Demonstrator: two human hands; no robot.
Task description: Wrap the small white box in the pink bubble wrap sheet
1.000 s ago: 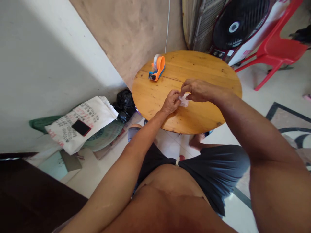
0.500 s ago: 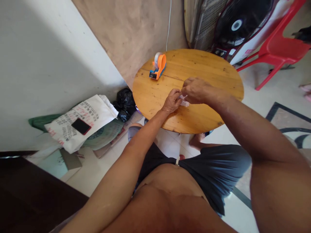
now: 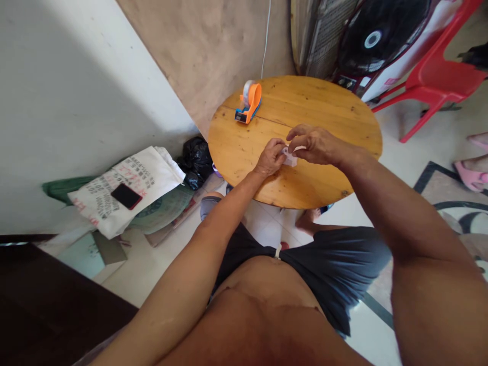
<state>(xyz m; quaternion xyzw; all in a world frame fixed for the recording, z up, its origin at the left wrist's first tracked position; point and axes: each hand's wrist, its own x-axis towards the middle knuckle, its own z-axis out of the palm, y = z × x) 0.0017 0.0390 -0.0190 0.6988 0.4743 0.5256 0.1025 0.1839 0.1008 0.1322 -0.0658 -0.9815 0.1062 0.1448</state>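
On the round wooden table (image 3: 320, 101), my left hand (image 3: 271, 156) has its fingers closed on the edge of a small, pale, translucent piece (image 3: 290, 158). My right hand (image 3: 310, 144) hovers at the other side of that piece, its fingers apart and bent, with the fingertips close to it. Whether those fingertips touch the piece is too small to tell. An orange and blue tape dispenser (image 3: 249, 104) with a roll of tape stands near the table's back left edge.
A phone (image 3: 126, 196) lies on a white printed sack (image 3: 160, 168) at the left, beside black bags (image 3: 197, 157). At the right are a red chair (image 3: 442, 76), a black fan (image 3: 381, 38) and a person's foot in a pink sandal (image 3: 470, 175).
My right hand's fingers have spread from a closed grip by the pale piece. The person's foot in a pink sandal has come further into view at the right.
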